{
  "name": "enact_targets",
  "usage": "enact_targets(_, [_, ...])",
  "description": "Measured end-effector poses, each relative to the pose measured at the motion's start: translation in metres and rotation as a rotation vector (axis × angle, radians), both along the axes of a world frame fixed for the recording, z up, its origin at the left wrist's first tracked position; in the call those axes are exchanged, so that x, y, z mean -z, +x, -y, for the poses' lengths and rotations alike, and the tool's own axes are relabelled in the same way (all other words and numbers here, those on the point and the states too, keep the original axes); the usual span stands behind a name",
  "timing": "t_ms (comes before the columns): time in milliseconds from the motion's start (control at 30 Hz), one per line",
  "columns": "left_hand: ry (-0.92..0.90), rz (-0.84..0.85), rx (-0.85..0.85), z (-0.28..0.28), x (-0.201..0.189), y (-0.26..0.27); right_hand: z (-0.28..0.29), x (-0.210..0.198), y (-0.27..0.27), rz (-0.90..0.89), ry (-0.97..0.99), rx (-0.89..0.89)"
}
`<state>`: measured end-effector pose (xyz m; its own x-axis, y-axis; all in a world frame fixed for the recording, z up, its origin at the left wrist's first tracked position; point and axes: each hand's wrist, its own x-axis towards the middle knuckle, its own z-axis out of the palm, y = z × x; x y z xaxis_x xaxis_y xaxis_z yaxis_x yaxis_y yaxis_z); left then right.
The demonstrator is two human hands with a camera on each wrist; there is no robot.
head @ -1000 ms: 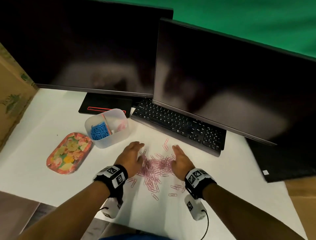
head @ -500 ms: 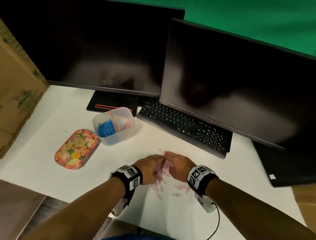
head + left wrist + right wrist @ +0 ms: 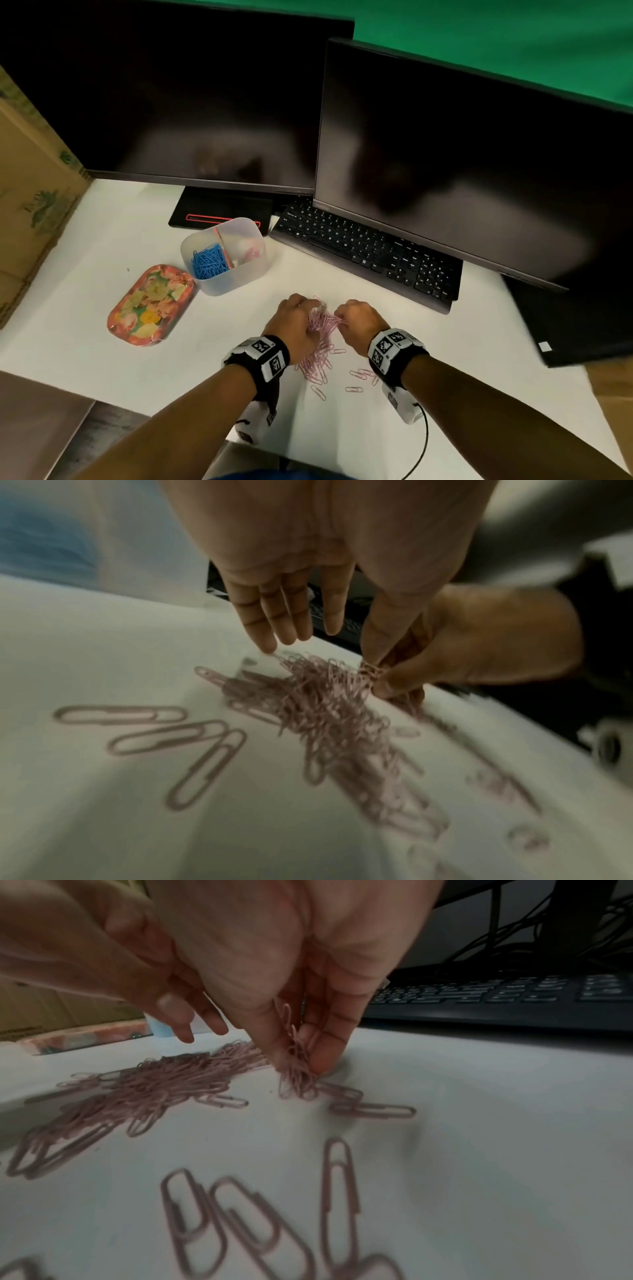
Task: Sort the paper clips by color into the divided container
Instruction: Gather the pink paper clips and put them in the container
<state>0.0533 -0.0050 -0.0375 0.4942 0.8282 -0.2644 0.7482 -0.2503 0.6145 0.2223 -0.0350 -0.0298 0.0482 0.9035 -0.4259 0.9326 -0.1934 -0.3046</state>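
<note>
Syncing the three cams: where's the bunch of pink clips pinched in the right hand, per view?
Head: bunch of pink clips at centre, between both hands.
Left wrist: right of centre, pinched in the right hand.
Right wrist: centre, hanging from the fingertips.
Shared landmark: the pink pile on the table.

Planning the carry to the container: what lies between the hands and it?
In the head view, only bare white desk separates the left hand from the divided container; the flowered tray sits off to the side.
</note>
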Motion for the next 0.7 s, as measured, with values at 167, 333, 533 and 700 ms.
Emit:
enact_targets(167, [-0.311,0.362,-0.394,-0.012,-0.006,0.0,-0.003,-0.015,0.003,-0.126,0.081,0.09])
enact_targets(333, [-0.931,0.729,-0.661,-0.02,-0.022,0.008,-0.01,-0.046,-0.015,-0.327,0.185,0.078])
enact_targets(533, [-1.196,0.976,-0.833,-0.019,-0.032,0.013,-0.025,-0.062,-0.039,-0.36,0.224,0.004])
enact_targets(700, [-1.114,1.074,-0.953,-0.035,-0.047,-0.002,-0.028,-0.07,-0.039,-0.444,0.327,-0.033])
